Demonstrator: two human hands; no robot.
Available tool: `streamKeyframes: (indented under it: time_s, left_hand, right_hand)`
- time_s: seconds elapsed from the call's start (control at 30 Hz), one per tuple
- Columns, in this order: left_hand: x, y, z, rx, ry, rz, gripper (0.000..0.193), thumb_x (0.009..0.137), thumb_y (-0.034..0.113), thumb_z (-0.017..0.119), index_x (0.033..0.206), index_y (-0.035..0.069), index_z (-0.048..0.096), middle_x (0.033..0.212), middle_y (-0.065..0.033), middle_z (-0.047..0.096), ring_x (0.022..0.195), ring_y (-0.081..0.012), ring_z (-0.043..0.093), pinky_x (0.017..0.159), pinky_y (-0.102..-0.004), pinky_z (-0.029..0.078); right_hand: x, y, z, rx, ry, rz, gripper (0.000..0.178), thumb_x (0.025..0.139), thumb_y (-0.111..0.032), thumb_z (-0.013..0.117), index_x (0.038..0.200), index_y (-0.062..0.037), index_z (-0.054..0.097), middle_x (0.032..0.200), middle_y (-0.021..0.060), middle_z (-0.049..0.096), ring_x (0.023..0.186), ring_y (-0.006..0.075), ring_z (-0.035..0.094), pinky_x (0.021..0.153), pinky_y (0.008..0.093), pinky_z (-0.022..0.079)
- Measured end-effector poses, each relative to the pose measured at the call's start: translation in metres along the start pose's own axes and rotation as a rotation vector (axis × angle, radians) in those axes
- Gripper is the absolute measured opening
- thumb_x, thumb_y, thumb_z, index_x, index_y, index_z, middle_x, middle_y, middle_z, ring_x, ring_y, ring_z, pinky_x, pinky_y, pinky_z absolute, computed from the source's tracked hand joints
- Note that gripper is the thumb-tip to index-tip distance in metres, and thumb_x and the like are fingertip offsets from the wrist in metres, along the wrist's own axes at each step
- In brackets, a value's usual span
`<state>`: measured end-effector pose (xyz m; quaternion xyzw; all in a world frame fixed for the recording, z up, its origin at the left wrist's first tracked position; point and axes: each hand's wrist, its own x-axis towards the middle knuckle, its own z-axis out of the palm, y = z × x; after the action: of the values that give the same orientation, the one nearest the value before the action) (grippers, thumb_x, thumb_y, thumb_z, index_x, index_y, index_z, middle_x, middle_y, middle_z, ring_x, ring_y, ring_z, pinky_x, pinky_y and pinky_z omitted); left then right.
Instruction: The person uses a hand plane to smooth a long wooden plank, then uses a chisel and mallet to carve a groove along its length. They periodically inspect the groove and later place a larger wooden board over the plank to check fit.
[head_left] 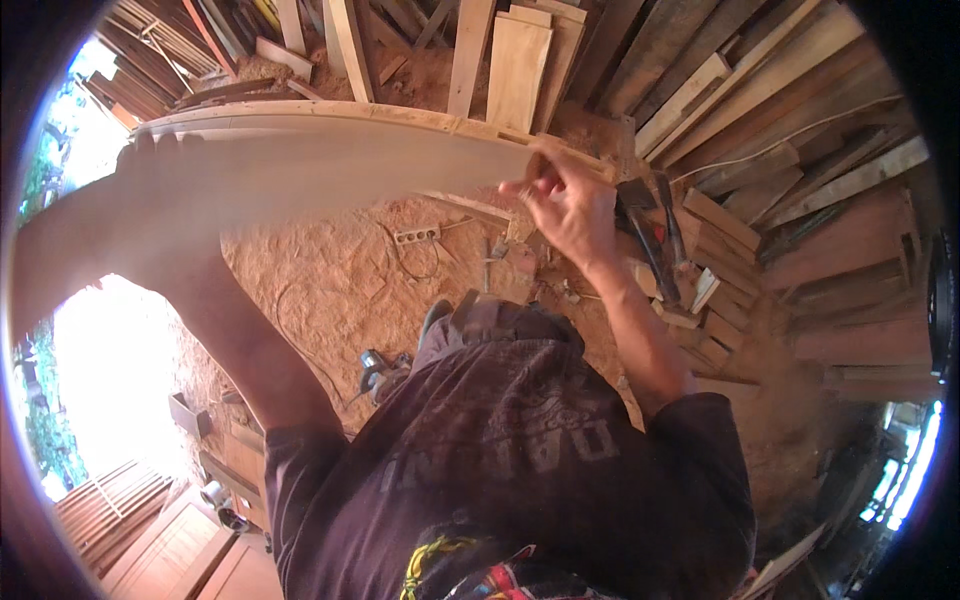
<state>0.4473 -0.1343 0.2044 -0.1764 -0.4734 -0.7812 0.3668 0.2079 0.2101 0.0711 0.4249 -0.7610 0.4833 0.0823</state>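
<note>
A long, pale wooden board (330,165), smeared by motion, stretches in front of me from the left rim to my right hand. My left hand (160,235) is mostly hidden and blurred at the board's wide left part. Bumps that look like its fingertips show over the far edge. At the narrow right end, my right hand (575,205) has its fingers curled and its thumb pointing left, gripping the board's tip. Behind the board runs the light edge of a wooden workbench (390,112).
Sawdust (320,260) covers the ground, with a power strip (417,235) and its cord on it. A power tool (375,375) lies near my left side. To the right are a hammer-like tool (650,240) and stacked planks (720,260). More boards (520,70) lean at the back.
</note>
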Motion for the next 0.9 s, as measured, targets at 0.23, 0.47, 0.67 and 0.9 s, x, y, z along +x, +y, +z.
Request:
streamKeyframes:
  time_s: [0.23,0.47,0.67,0.9]
  left_hand:
    - [0.116,-0.082,0.142,0.574,0.427,0.128,0.091,0.104,0.068,0.049,0.158,-0.004,0.044,0.154,-0.0257,0.05,0.15,-0.0369,0.042,0.128,-0.0574,0.031]
    - [0.144,-0.166,0.155,0.607,0.335,0.088,0.088,0.105,0.068,0.05,0.156,-0.004,0.047,0.149,-0.0233,0.053,0.145,-0.0339,0.046,0.124,-0.0538,0.033]
    - [0.151,-0.189,0.151,0.644,0.314,0.067,0.086,0.105,0.068,0.051,0.153,-0.003,0.05,0.144,-0.0212,0.056,0.14,-0.0313,0.048,0.121,-0.0506,0.036]
    - [0.16,-0.196,0.146,0.658,0.286,0.058,0.083,0.106,0.067,0.052,0.151,-0.003,0.054,0.139,-0.0187,0.059,0.135,-0.0282,0.051,0.117,-0.047,0.038]
  right_hand:
    - [0.013,0.061,-0.065,-0.014,-0.016,0.233,0.052,0.097,-0.042,0.085,0.126,0.0,0.075,0.093,0.0025,0.076,0.079,0.0082,0.067,0.072,0.0275,0.059]
    - [-0.02,0.115,-0.079,0.131,0.057,0.366,0.035,0.102,-0.033,0.083,0.109,0.0006,0.074,0.089,0.0027,0.074,0.08,0.0086,0.065,0.074,0.0258,0.053]
    - [-0.034,0.115,-0.073,0.126,0.073,0.4,0.037,0.101,-0.035,0.083,0.111,0.0004,0.075,0.09,0.0019,0.074,0.078,0.009,0.067,0.074,0.0269,0.056]
    - [-0.017,0.121,-0.067,0.169,0.042,0.359,0.036,0.102,-0.036,0.081,0.117,-0.0033,0.078,0.078,0.0035,0.073,0.069,0.0114,0.068,0.067,0.0314,0.056]
